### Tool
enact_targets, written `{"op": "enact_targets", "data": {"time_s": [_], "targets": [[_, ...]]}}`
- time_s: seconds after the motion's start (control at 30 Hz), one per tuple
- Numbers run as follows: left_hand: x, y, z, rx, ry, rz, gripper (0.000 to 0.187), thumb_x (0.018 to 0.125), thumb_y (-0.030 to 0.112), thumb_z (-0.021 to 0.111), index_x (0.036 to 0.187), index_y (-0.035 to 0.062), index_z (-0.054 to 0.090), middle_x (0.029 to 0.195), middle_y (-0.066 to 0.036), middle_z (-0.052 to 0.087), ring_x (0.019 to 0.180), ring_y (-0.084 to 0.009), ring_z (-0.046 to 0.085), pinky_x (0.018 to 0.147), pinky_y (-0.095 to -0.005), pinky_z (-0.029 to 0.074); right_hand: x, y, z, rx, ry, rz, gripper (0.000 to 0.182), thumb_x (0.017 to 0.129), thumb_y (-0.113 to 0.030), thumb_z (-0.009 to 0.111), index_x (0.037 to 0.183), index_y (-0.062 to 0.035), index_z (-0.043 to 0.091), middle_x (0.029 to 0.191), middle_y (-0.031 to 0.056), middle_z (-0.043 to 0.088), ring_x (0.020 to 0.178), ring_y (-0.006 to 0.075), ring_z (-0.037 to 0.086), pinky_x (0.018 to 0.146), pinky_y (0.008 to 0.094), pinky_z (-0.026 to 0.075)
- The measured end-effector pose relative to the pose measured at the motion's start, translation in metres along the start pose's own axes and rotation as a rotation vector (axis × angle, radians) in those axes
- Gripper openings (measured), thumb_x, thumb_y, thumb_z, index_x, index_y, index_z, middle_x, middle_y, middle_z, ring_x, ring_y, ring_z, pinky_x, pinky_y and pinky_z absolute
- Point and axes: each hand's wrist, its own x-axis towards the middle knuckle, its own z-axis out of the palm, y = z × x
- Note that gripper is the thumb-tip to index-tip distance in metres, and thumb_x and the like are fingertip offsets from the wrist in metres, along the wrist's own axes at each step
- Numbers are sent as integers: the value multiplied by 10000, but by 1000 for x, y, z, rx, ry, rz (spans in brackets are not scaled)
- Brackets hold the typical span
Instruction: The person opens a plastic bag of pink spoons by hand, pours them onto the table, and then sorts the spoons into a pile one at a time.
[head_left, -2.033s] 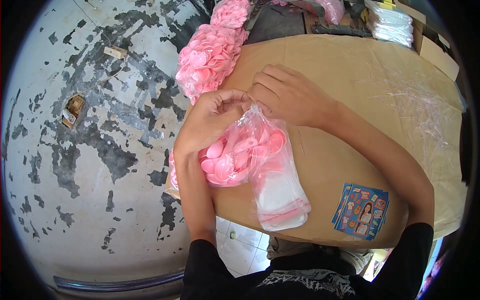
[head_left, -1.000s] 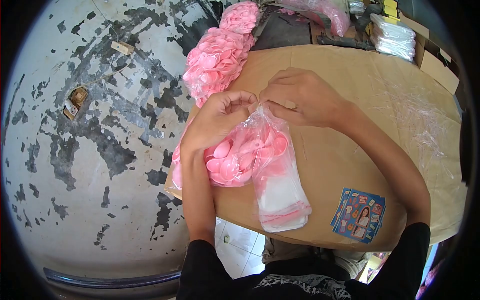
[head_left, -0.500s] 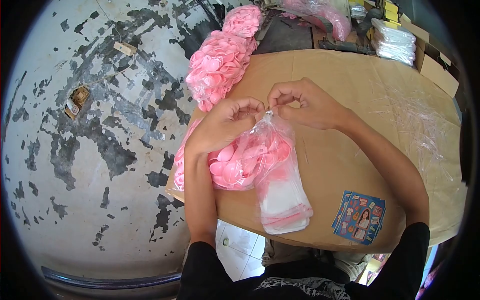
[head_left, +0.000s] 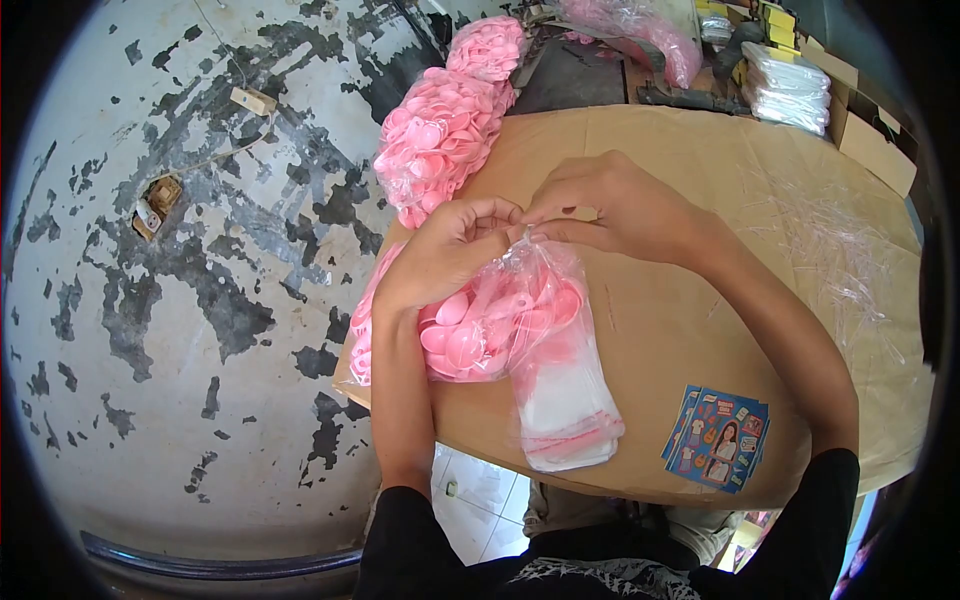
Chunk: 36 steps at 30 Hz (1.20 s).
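Observation:
My left hand [head_left: 455, 245] and my right hand [head_left: 615, 210] meet at the gathered neck of a clear plastic bag [head_left: 540, 262]. Pink plastic spoons [head_left: 465, 335] fill the bag. Fingers and thumb of each hand are pinched together at the bunched neck. A small twist of the neck shows between the fingertips; what fastens it is too small to make out. The bag's lower right part lies against a stack of flat clear bags [head_left: 570, 405] with pink-edged flaps. More pink spoons show left of my left forearm.
Bigger bags of pink spoons [head_left: 435, 135] stand at the table's far left, by a peeling wall [head_left: 200, 300]. Printed cards [head_left: 718, 440] lie near the front edge. Thin clear strips [head_left: 840, 250] are scattered at right. Wrapped clear packs [head_left: 785, 90] and a cardboard box [head_left: 875, 150] are behind.
My right hand has turned over the bag's neck, its fingers moving left, closer to my left fingertips. My left hand stays almost in place.

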Motion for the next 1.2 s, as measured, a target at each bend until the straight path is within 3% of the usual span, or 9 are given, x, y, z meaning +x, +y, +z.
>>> {"op": "enact_targets", "data": {"time_s": [0.17,0.27,0.47,0.57,0.77,0.87,0.97,1.07,1.2], "targets": [[1,-3,-1,22,-6,17,193,890,7,535,1050,-63,617,966,0,601,874,-55,550,807,-219,460,2,5,7,-403,98,-258,194,912,-195,617,987,-17,609,919,98,604,936,297,578,833,390,501],[2,-4,-1,1,-9,29,202,882,-2,528,1056,-61,613,970,1,600,872,-52,546,803,-219,459,1,9,13,-411,103,-242,192,952,-189,561,993,-2,549,905,100,566,962,296,547,832,384,483],[-1,-1,-4,15,-13,5,158,944,85,609,1053,-24,641,960,25,612,881,-46,529,805,-213,432,-3,21,12,27,45,195,124,1007,-117,461,1040,-2,494,884,139,570,819,282,580,774,375,479],[0,-2,-2,-12,2,27,143,944,85,600,1043,-13,634,939,35,592,858,-42,505,781,-202,413,-1,16,5,120,149,147,179,995,-127,506,1118,4,505,940,148,619,818,247,608,747,357,493],[0,-1,0,-11,37,55,146,951,101,593,1053,2,622,916,43,582,855,-43,502,777,-197,406,1,2,-6,14,-115,175,294,943,-156,614,1203,-25,571,919,97,684,798,167,630,699,299,503],[1,1,0,-103,95,91,174,904,39,645,1071,3,614,907,29,599,857,-46,537,781,-207,437,2,0,-3,165,111,177,246,934,-160,594,1153,-54,630,978,113,683,880,197,651,776,349,513],[-4,12,5,-77,69,178,292,824,-58,694,1095,0,602,913,-9,630,850,-66,584,780,-226,475,6,-5,2,346,303,220,247,917,-126,603,1150,-48,624,974,104,682,886,198,649,788,352,506],[-4,12,9,30,248,373,346,755,-123,719,1063,-4,618,928,-46,652,850,-96,620,780,-250,504,4,-9,-4,217,107,80,243,942,-81,573,1180,-36,586,903,81,682,711,161,609,666,335,487],[-8,9,3,204,276,554,260,781,-101,723,1000,6,634,947,-45,656,882,-104,622,791,-250,495,0,1,9,4,-22,6,226,918,-44,561,1138,-22,606,869,136,675,705,227,625,663,371,491]]}}
